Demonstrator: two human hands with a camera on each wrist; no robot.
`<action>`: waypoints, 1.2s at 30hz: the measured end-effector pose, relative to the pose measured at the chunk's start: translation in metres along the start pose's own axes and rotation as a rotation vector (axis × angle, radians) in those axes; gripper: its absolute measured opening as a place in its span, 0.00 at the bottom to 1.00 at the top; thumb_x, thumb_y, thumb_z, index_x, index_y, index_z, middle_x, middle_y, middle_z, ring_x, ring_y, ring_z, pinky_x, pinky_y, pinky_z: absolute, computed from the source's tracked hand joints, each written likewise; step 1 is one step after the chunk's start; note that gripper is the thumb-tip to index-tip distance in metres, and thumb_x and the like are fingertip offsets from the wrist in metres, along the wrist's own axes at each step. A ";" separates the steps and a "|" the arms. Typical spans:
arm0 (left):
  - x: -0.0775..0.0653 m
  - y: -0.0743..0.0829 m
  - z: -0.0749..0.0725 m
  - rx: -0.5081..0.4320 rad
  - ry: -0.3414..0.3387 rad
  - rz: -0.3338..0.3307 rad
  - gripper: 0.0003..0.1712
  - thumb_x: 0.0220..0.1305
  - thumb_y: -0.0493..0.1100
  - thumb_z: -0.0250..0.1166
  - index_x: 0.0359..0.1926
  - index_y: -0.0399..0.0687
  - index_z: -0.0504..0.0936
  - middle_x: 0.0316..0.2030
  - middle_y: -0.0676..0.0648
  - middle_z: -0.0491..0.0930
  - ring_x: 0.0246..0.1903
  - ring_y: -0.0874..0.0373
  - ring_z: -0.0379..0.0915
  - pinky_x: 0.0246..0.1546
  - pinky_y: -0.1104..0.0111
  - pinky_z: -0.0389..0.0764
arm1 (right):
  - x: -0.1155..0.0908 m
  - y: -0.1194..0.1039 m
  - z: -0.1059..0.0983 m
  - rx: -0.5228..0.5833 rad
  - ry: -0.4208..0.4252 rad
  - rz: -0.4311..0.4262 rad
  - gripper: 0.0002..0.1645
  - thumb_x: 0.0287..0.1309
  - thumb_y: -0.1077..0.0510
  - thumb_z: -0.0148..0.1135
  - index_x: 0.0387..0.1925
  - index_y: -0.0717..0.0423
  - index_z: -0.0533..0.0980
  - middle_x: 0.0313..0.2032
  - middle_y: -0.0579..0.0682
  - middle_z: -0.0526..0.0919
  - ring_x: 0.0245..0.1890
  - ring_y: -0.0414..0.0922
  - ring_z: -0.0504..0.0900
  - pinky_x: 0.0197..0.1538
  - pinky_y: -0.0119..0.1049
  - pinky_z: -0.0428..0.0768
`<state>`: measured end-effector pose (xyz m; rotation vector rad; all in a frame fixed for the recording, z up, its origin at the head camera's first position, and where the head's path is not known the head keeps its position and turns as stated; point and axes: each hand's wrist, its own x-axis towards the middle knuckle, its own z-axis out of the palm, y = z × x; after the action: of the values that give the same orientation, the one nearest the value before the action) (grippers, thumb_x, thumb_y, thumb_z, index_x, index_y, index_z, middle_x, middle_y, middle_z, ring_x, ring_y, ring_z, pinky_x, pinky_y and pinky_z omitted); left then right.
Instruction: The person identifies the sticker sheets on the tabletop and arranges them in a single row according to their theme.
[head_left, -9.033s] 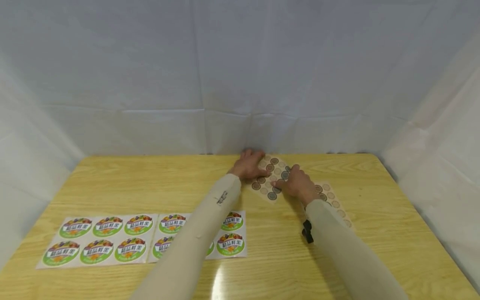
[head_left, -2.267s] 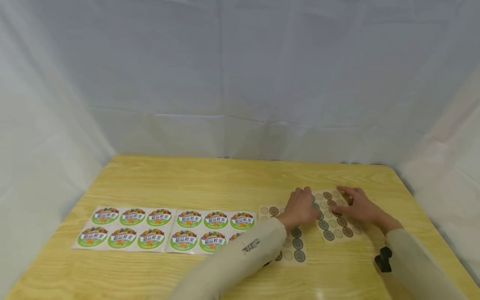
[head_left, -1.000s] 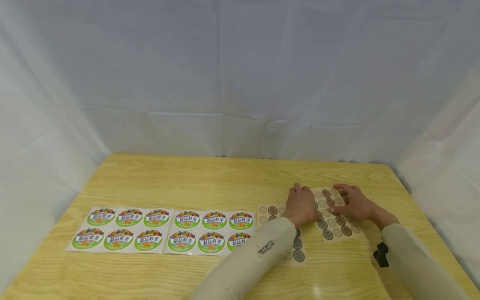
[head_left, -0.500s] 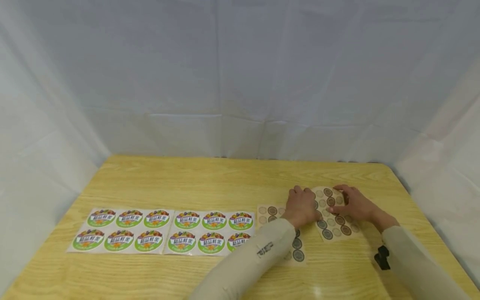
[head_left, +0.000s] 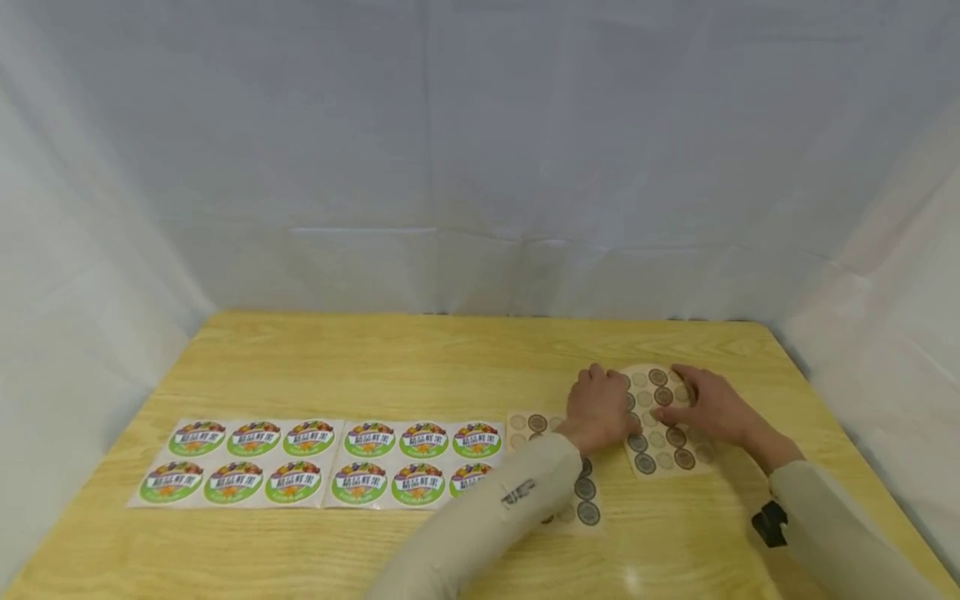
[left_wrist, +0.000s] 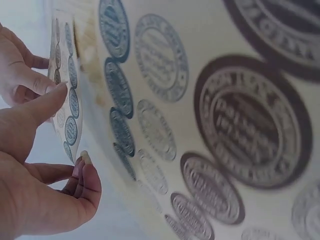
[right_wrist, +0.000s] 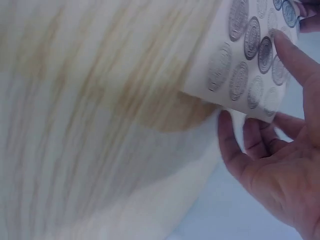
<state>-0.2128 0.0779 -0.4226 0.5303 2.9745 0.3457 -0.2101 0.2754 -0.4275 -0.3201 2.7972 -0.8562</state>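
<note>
In the head view, my left hand (head_left: 598, 408) and right hand (head_left: 722, 410) hold a cream sheet of round stickers (head_left: 654, 440) by its opposite sides at the table's right. Its stickers run in dark, blue-grey and pale rows. The left wrist view has my left thumb on the sheet's face and the curled fingers at its edge. From the right wrist, my right hand (right_wrist: 287, 175) shows its thumb on top of the sheet (right_wrist: 250, 55) and fingers at the edge, which stands raised off the wood. A second, similar sticker sheet (head_left: 588, 490) lies flat under my left forearm, partly hidden.
Two white sheets of green fruit-label stickers lie side by side to the left, the left one (head_left: 272, 457) and the right one (head_left: 390, 448), whose corner is behind my left sleeve. White cloth (head_left: 360, 267) hangs behind the wooden table (head_left: 337, 358) and along both sides.
Nine seconds ago both hands held a sticker sheet near the back edge; they have since moved right and forward. Over the last second the hands and sheet have barely moved; the view shifts slightly.
</note>
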 end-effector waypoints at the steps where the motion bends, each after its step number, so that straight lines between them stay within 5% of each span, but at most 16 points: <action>1: -0.001 -0.001 -0.001 -0.001 0.005 0.008 0.26 0.53 0.61 0.70 0.45 0.49 0.79 0.40 0.47 0.71 0.42 0.56 0.68 0.40 0.67 0.74 | -0.002 -0.002 -0.001 0.000 -0.010 0.005 0.58 0.56 0.37 0.64 0.68 0.75 0.51 0.63 0.75 0.59 0.60 0.70 0.61 0.55 0.63 0.66; 17: -0.037 -0.011 -0.009 0.053 -0.066 0.148 0.25 0.50 0.66 0.69 0.41 0.56 0.80 0.37 0.50 0.69 0.35 0.58 0.61 0.35 0.69 0.71 | -0.041 -0.035 0.007 0.066 -0.178 0.107 0.60 0.58 0.38 0.63 0.66 0.82 0.46 0.62 0.81 0.56 0.60 0.73 0.59 0.53 0.60 0.69; 25: -0.050 -0.018 -0.007 0.084 -0.075 0.178 0.26 0.48 0.68 0.69 0.36 0.54 0.79 0.35 0.50 0.69 0.35 0.58 0.61 0.36 0.68 0.71 | -0.046 -0.039 0.021 0.085 -0.148 0.050 0.57 0.57 0.43 0.66 0.67 0.79 0.48 0.61 0.78 0.59 0.61 0.71 0.60 0.56 0.62 0.66; 36: -0.057 -0.020 -0.002 0.108 -0.069 0.176 0.30 0.49 0.70 0.67 0.40 0.53 0.79 0.37 0.50 0.68 0.38 0.58 0.61 0.40 0.68 0.72 | -0.051 -0.039 0.032 -0.046 -0.076 -0.025 0.53 0.57 0.44 0.65 0.67 0.77 0.53 0.52 0.72 0.66 0.47 0.57 0.67 0.39 0.47 0.74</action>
<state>-0.1669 0.0389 -0.4226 0.8013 2.8987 0.1774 -0.1477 0.2403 -0.4253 -0.3881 2.7511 -0.7689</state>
